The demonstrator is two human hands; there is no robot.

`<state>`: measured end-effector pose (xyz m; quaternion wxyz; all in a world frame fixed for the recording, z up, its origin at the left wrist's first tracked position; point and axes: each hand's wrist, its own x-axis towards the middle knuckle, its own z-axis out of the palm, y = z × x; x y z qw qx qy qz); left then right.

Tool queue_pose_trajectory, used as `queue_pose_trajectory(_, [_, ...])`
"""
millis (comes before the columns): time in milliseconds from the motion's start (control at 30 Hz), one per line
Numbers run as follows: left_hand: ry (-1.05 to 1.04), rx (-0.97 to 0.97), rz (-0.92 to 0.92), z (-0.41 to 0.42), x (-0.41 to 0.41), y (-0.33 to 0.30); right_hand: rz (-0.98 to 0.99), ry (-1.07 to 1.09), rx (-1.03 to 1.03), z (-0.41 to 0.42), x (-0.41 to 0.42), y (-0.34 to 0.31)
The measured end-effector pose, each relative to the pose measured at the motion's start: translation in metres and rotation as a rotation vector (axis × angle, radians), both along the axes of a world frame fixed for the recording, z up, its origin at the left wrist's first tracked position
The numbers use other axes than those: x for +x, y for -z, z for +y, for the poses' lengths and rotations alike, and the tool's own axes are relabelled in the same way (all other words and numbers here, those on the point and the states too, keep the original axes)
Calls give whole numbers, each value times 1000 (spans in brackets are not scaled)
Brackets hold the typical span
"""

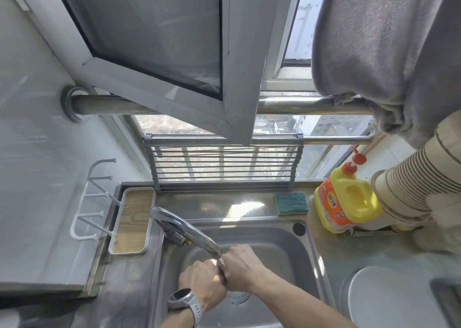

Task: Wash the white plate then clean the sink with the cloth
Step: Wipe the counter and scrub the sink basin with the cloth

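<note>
Both hands sit together under the spout of the curved chrome tap, over the stainless steel sink basin. Left hand, wearing a grey wristwatch, has fingers curled against the right hand; the right is curled too. Something thin and dark shows between the knuckles, too small to tell what, so I cannot tell what either grip holds, if anything.

Round white plate lies flat on the steel bench right of the sink, apart from both hands. It looks finished, or parked there.

Step in hand, by my guess: rinsing or wringing something under the tap, or rinsing the hands, before the sink wipe. To do it well: stay directly under the spout, low in the basin to limit splash onto the bench and plate, and twist the hands in opposite directions if wringing.

Green scouring sponge sits behind the sink, with the yellow detergent jug with red cap just to its right. Grey towel hangs high above the jug, untouched.
</note>
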<state>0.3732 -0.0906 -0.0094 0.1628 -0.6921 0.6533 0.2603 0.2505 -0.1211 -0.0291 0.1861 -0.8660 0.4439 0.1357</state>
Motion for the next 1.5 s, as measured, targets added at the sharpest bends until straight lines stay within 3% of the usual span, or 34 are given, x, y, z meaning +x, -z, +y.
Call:
queue_pose_trajectory(467, [-20,48,102,14,-2,-4,18,157,168,11,-1,2])
queue_pose_trajectory(633, [-145,85,154,24,-5,3,-40,220,150,16,-9,11])
queue_pose_trajectory(733, [-264,110,436,32,-4,8,-208,420,337,24,-27,14])
queue_pose_trajectory(833, [-589,253,815,41,-4,10,-535,689,610,36,-58,6])
queue_pose_trajectory(933, [-864,329,1017,51,-9,24,-824,1036,795,59,-88,-3])
queue_pose_trajectory(1133, [-867,288,1116,69,-58,29,-936,1598,556,102,-148,-4])
queue_pose_trajectory(1333, [-561,30,1143,31,-152,5,-1050,1716,204,83,-223,-15])
queue_pose_trajectory(1400, [-440,-66,1092,11,-182,3,-1072,1699,104,65,-248,-18])
queue_pose_trajectory(1500, [-223,-185,863,-10,-220,9,-1042,1612,45,48,-285,-14])
